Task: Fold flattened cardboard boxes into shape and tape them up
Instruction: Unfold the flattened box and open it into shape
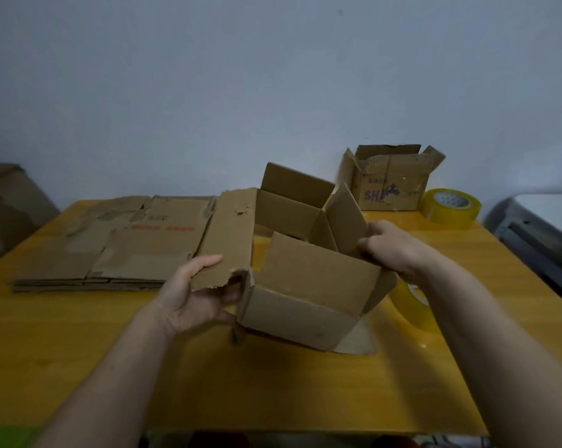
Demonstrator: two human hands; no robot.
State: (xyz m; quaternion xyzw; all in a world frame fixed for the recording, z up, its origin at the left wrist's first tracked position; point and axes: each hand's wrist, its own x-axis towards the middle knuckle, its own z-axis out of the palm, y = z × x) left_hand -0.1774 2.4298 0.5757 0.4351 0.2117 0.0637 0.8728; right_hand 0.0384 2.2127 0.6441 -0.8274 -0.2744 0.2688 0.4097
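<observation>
A small brown cardboard box point(300, 305) sits squared up in the middle of the yellow table point(111, 350), its top flaps standing open. My left hand point(195, 294) holds the box's left side, thumb on top of the torn left flap and fingers beneath it. My right hand point(391, 248) grips the right flap at the box's right edge. A roll of clear yellowish tape point(412, 305) lies just right of the box, partly hidden behind my right forearm.
A stack of flattened cardboard boxes point(118, 244) lies at the left of the table. At the back right stand an open printed box point(391, 179) and a second tape roll point(451, 206). A grey object point(538, 227) sits beyond the right edge.
</observation>
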